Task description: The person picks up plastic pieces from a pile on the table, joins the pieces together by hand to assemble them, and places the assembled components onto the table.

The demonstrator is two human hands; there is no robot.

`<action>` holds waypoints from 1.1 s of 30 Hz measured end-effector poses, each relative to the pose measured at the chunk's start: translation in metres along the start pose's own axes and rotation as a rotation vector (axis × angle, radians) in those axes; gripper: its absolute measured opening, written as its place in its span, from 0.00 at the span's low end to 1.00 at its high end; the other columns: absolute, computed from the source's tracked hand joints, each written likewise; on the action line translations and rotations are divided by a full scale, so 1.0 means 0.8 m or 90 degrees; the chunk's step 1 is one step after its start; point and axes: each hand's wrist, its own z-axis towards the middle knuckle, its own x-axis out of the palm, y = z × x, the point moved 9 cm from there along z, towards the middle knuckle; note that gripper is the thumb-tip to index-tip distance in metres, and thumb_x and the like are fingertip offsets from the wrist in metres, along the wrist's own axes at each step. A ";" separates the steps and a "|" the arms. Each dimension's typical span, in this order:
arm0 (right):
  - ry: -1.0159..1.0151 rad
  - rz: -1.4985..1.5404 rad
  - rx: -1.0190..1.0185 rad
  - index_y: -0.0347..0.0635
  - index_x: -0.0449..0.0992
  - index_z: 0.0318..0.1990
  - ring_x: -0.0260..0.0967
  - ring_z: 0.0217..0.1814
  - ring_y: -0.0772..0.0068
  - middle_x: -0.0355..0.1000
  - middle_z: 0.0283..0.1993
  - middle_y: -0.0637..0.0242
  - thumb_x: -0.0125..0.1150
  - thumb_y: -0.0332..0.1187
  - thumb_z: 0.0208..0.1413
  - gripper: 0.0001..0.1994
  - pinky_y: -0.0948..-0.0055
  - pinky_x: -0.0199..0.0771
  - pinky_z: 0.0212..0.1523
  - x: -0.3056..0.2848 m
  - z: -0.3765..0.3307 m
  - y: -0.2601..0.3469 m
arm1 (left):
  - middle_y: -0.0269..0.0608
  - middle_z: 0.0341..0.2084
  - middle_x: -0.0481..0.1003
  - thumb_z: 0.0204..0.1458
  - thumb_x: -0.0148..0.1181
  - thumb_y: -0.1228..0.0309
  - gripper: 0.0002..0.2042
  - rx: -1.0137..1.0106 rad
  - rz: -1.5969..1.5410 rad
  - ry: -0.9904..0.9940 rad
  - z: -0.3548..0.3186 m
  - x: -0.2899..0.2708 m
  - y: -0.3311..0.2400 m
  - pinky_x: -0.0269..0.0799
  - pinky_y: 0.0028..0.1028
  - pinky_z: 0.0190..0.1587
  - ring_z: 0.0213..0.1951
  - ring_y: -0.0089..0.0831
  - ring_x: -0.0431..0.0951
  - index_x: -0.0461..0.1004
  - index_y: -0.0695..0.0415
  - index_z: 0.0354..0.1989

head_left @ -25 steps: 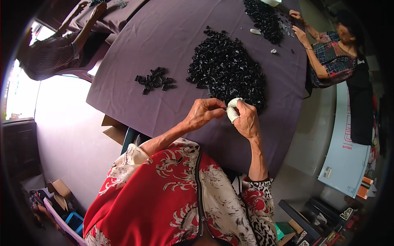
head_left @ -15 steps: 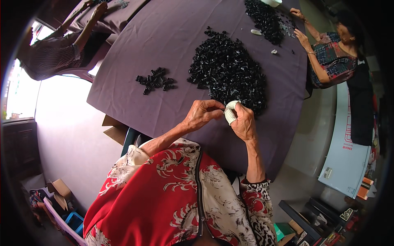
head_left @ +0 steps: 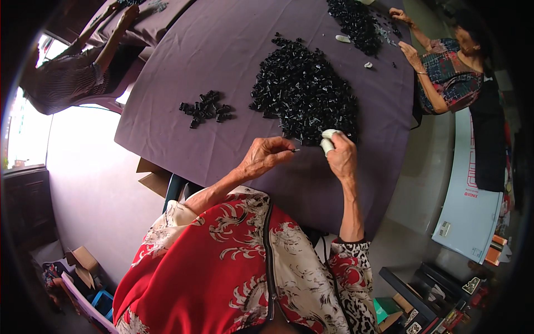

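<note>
A large heap of small black plastic pieces [head_left: 303, 89] lies on the purple-brown tablecloth in front of me. My left hand [head_left: 266, 157] is just off the heap's near edge, thumb and forefinger pinched on a small dark piece [head_left: 295, 150] with a pale end. Off to its right, my right hand [head_left: 341, 155] touches the heap's near right edge. White finger covers [head_left: 329, 134] sit on its thumb and forefinger, which are curled close together; whatever is between them is hidden. A smaller group of black pieces [head_left: 206, 109] lies left of the heap.
Across the table to the right, a person [head_left: 453, 72] handles another heap of black pieces [head_left: 356, 28]. Two white bits, one a finger cover [head_left: 342, 39], lie near that heap. At the upper left another person [head_left: 69, 78] works at a second table. Cardboard [head_left: 153, 178] stands below the table's left edge.
My hands have come apart. The left has drawn slightly left with the small dark piece; the right has moved right, onto the heap's edge. The view has shifted slightly.
</note>
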 end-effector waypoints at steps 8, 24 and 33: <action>0.045 -0.042 0.024 0.35 0.71 0.31 0.67 0.31 0.50 0.69 0.31 0.56 0.55 0.23 0.42 0.06 0.63 0.67 0.30 0.013 -0.006 0.000 | 0.32 0.21 0.73 0.47 0.57 0.70 0.10 -0.013 0.050 0.000 0.001 -0.006 0.013 0.66 0.20 0.30 0.26 0.15 0.69 0.73 0.64 0.35; 0.047 -0.111 0.064 0.36 0.70 0.31 0.67 0.29 0.53 0.69 0.28 0.58 0.60 0.27 0.41 0.09 0.62 0.66 0.29 0.027 0.000 -0.012 | 0.33 0.22 0.73 0.47 0.58 0.69 0.11 -0.010 0.036 0.009 0.002 -0.002 0.024 0.66 0.20 0.31 0.27 0.16 0.69 0.72 0.64 0.35; 0.094 -0.147 0.011 0.36 0.69 0.29 0.68 0.29 0.50 0.70 0.28 0.56 0.59 0.26 0.41 0.07 0.60 0.67 0.28 0.039 0.005 -0.005 | 0.33 0.23 0.73 0.47 0.57 0.69 0.12 -0.017 0.012 0.000 0.004 -0.002 0.028 0.66 0.21 0.32 0.27 0.17 0.69 0.72 0.64 0.36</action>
